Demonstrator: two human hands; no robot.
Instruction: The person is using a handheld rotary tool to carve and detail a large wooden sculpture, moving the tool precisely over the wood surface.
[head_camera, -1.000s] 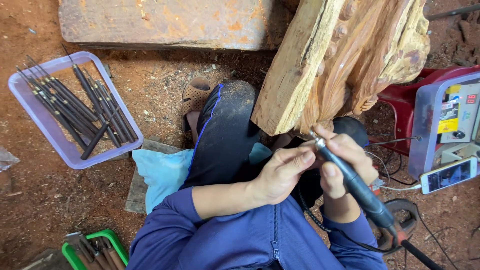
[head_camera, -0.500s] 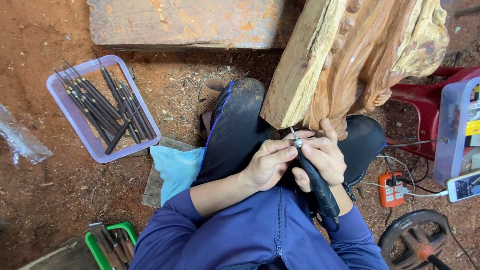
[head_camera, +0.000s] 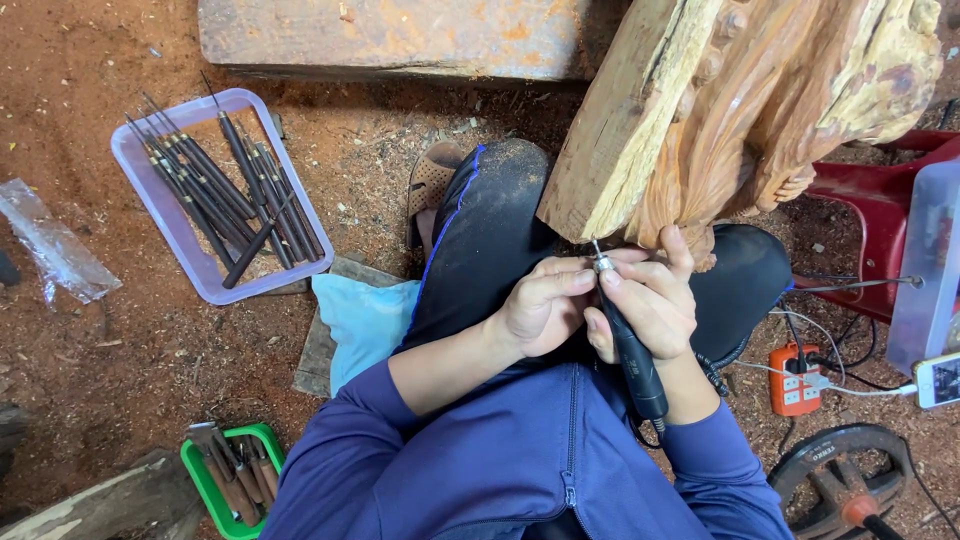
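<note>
My right hand (head_camera: 648, 300) grips a black pen-shaped rotary tool (head_camera: 630, 350), its metal tip pointing up toward the big carved wood piece (head_camera: 740, 110). My left hand (head_camera: 540, 305) pinches the tool's metal collar at the tip with thumb and fingers. Both hands sit just below the lower edge of the carving, over my knees in dark trousers. The tool's small bit pokes up between the fingertips.
A lilac tray (head_camera: 165, 210) of several dark-handled chisels lies on the red dirt at left. A green tray (head_camera: 205, 480) of tools sits at bottom left. An orange power strip (head_camera: 795, 380), a phone (head_camera: 935, 380), a red stool (head_camera: 880, 200) and a wheel (head_camera: 840, 475) are at right. A blue cloth (head_camera: 365, 320) lies beside my leg.
My right hand has drawn the tool in from the right toward my lap and turned its tip upward. My left hand has come onto the tip. The view has shifted slightly.
</note>
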